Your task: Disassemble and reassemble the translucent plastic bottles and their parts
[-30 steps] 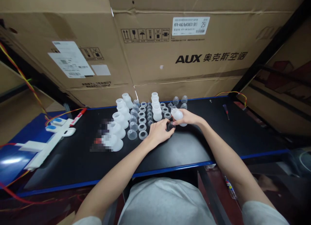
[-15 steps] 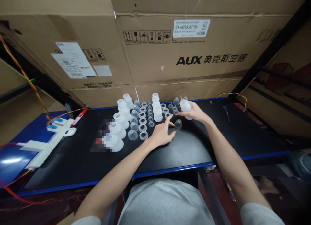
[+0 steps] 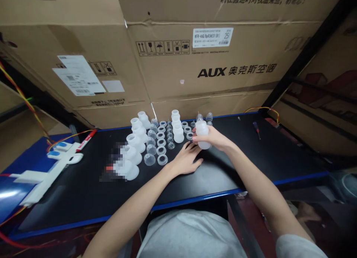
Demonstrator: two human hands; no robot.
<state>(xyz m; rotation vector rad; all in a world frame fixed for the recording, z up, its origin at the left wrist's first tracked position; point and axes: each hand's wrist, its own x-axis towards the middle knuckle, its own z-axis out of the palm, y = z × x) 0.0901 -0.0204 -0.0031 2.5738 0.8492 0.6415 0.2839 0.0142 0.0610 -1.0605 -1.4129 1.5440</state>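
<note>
My right hand (image 3: pixel 216 137) is wrapped round a white translucent bottle (image 3: pixel 202 134), held roughly upright above the black table. Just left of it, my left hand (image 3: pixel 186 159) rests low over the tabletop with its fingers stretched out. Its fingertips reach toward the bottle's lower side, and whether they touch it I cannot tell. Close to both hands are clear ring collars (image 3: pixel 189 136) and a short row of white bottles (image 3: pixel 178 133). Small clear nipples (image 3: pixel 171 143) line up beside that row. Behind the held bottle stand clear domed caps (image 3: pixel 209 117).
Farther left are rows of ring collars (image 3: pixel 162 160), domed caps (image 3: pixel 149 160) and larger white bottles (image 3: pixel 133 141). A power strip (image 3: pixel 54 172) and a red marker (image 3: pixel 86 140) lie at the left. A screwdriver (image 3: pixel 256 130) lies right. A cardboard wall (image 3: pixel 167 87) stands behind.
My right hand has brought the bottle left and nearer to me, beside my left hand. The clear domed cap near my left fingertips is now hidden from view. The camera has shifted slightly.
</note>
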